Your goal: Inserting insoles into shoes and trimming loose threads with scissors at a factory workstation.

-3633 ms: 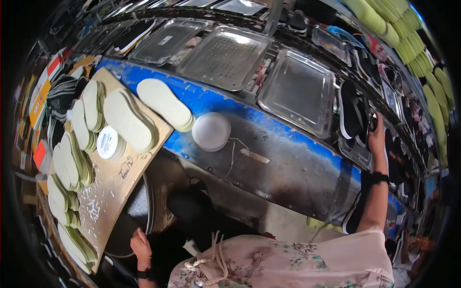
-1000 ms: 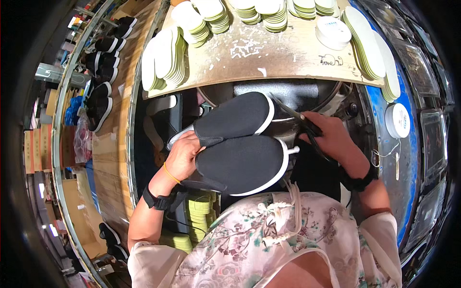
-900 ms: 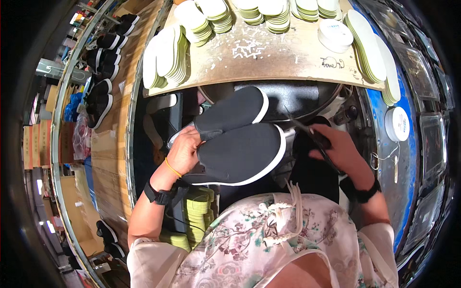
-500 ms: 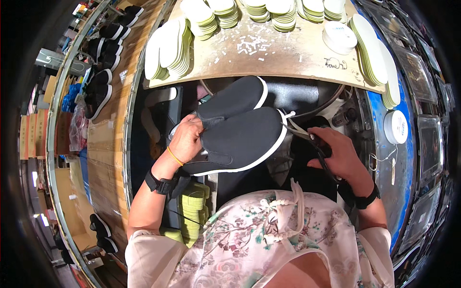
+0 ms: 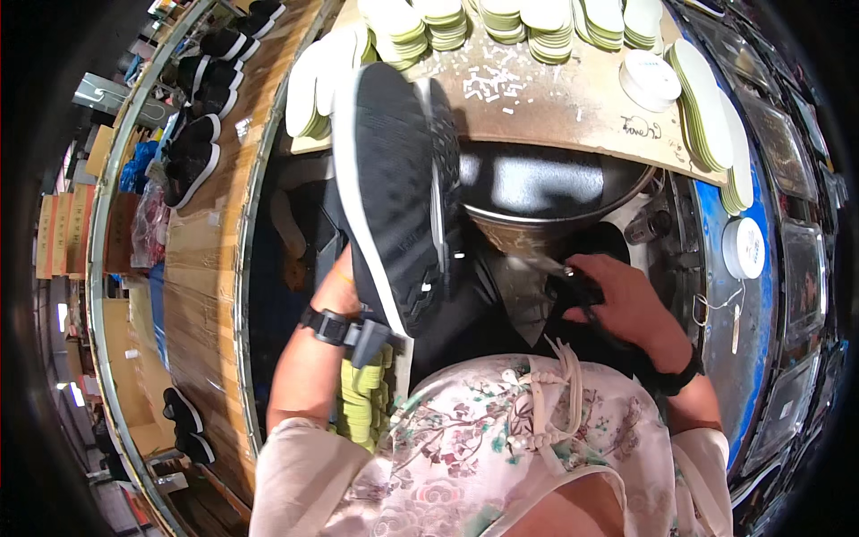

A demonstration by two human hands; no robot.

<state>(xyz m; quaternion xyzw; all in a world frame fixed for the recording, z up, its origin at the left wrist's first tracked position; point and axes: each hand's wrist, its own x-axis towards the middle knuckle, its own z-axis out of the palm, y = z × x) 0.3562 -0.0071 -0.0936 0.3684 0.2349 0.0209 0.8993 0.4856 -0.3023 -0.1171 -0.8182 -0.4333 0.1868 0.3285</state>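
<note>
Head view: nearest the body, the left hand (image 5: 344,273) is mostly hidden behind a pair of black shoes (image 5: 394,188) that it holds up; whether its fingers are curled or spread behind the shoes I cannot tell. A black wristwatch (image 5: 335,327) sits on that wrist. The shoes stand sole to sole, their white-edged soles rising from the hand toward the far counter. Just below the left wrist, beside the floral blouse, stands a stack of yellow-green insoles (image 5: 362,403).

The right hand (image 5: 622,304) is curled around a small dark tool (image 5: 573,282), its thin tip pointing toward the shoes; a dark band circles the wrist. The two hands are apart, with the shoes' heels between them.

Beyond the right hand lies a dark round basin (image 5: 555,192) with a shiny rim. Past it, a brown counter (image 5: 555,94) carries rows of stacked pale insoles (image 5: 546,22), more insoles (image 5: 711,112) along its right edge, and a white round tub (image 5: 650,79). Another white round lid (image 5: 744,248) rests on a blue surface to the right of the right hand.

Far to the left of the left hand, black shoes with white soles (image 5: 192,157) lie on a long wooden belt (image 5: 206,259).
</note>
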